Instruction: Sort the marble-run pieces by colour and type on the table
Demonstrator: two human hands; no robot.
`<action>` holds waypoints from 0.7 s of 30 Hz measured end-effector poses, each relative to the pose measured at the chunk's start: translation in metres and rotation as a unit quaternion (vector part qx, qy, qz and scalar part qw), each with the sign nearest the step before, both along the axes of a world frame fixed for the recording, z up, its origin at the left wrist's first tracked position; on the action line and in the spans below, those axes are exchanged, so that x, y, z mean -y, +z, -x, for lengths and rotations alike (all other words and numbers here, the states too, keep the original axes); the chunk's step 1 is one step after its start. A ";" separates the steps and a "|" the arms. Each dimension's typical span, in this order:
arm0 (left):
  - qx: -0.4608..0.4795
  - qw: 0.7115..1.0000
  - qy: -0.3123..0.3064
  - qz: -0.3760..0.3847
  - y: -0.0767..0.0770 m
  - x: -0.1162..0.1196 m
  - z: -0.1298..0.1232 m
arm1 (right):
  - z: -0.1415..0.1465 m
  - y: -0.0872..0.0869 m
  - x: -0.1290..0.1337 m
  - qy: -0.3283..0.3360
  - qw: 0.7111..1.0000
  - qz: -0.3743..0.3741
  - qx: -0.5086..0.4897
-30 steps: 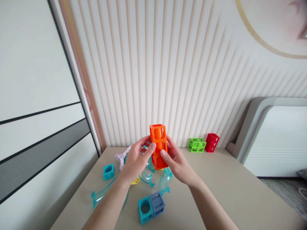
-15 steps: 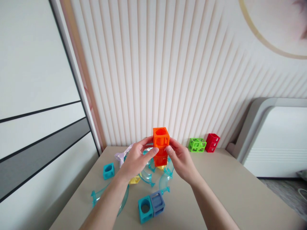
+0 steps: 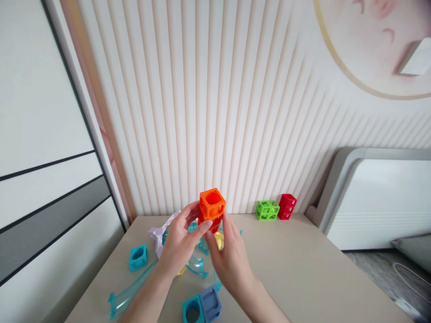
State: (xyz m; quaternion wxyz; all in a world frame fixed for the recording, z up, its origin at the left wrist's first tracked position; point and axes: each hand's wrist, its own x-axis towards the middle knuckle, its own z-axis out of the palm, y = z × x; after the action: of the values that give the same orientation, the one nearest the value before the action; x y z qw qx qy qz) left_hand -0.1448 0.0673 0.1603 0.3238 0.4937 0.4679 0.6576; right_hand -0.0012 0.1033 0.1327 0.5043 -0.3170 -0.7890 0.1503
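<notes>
At the far left, a tall white door has black lines and a gray stripe across it. Next comes a pale wall with ridges running up and down. To the right, a big round picture with a gold edge is up high, and a gray and white headboard stands below it. The floor there is gray.

The table is light brown. On its left side are a blue cube and a long see-through blue tube. Then come a light purple piece, more blue tubes and a bit of yellow, partly behind the hands. Near the front, a bright blue block touches a dull blue block. At the back on the right, green blocks sit just beside a red block.

The orange tower is between the two hands. The left hand grips its left side, with the thumb across the front. The right hand holds its right side, with the thumb low in front.

The tower is shiny and leans a little. Its top has a round hole, its sides have windows, and its lower part looks redder. Hands hide its bottom.
</notes>
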 end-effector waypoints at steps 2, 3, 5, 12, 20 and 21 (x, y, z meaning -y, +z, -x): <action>0.016 1.000 -0.001 0.013 -0.003 -0.002 -0.004 | 0.006 -0.005 0.004 -0.031 0.999 -0.019 0.009; 0.021 1.000 -0.003 0.022 -0.005 -0.003 -0.007 | 0.006 -0.007 0.005 -0.047 0.999 -0.020 0.013; 0.026 0.999 -0.007 0.040 -0.011 -0.004 -0.015 | 0.003 -0.008 0.004 -0.072 0.997 -0.011 0.022; -0.009 0.994 -0.062 0.093 -0.036 -0.012 -0.057 | -0.056 -0.016 -0.002 -0.049 0.991 0.109 0.057; -0.264 0.957 -0.078 0.095 -0.065 -0.007 -0.052 | -0.176 -0.072 -0.075 -0.242 0.946 0.208 -0.066; -0.298 0.948 -0.074 0.088 -0.070 -0.006 -0.045 | -0.193 -0.080 -0.090 -0.278 0.933 0.215 -0.078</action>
State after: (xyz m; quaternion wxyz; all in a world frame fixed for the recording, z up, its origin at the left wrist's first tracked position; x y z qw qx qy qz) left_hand -0.0996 0.0733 0.0903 0.2598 0.6697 0.5614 0.4108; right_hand 0.1913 0.1931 0.0530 0.5056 -0.6118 -0.5766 0.1940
